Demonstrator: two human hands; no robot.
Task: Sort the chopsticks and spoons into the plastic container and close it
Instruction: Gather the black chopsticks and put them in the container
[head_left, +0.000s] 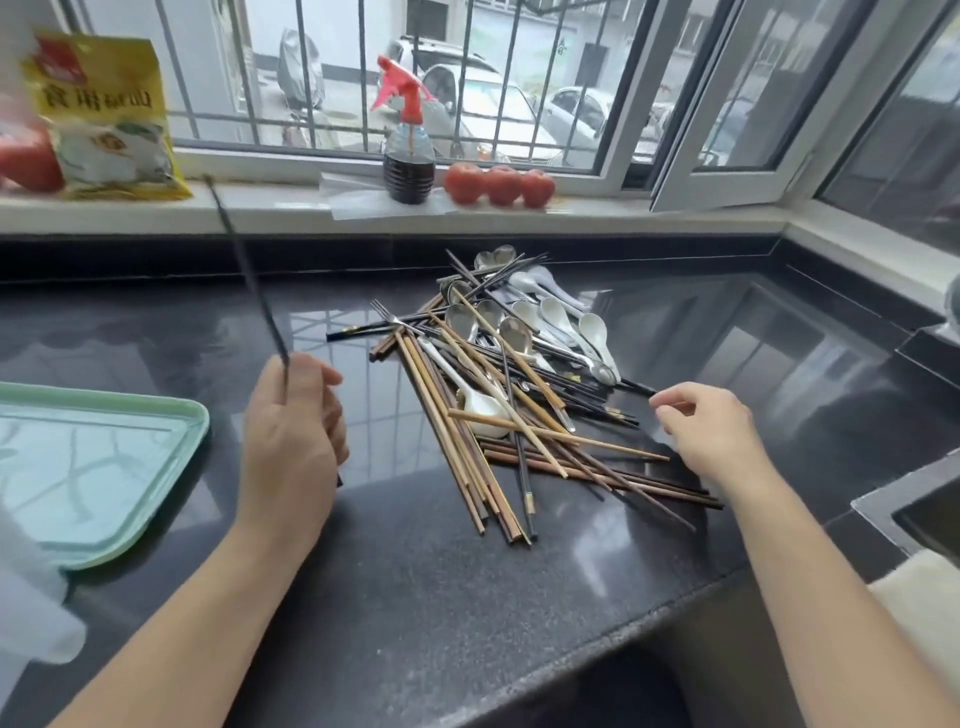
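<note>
A tangled pile of wooden and black chopsticks (483, 441) lies on the dark stone counter, with metal spoons (462, 319) and white ceramic spoons (592, 330) mixed in at its far side. My left hand (293, 436) grips a thin black chopstick (249, 275) that sticks up and away to the left, blurred. My right hand (706, 431) hovers at the pile's right edge with fingers loosely curled and nothing in them. A pale green plastic lid or tray (104, 467) lies flat at the left.
On the window sill stand a yellow packet (111, 119), a spray bottle (408, 150) with a red trigger, and three tomatoes (498, 184). A sink edge (904, 514) shows at the right. A fork (389, 317) lies in the pile. The counter's front edge runs below my arms.
</note>
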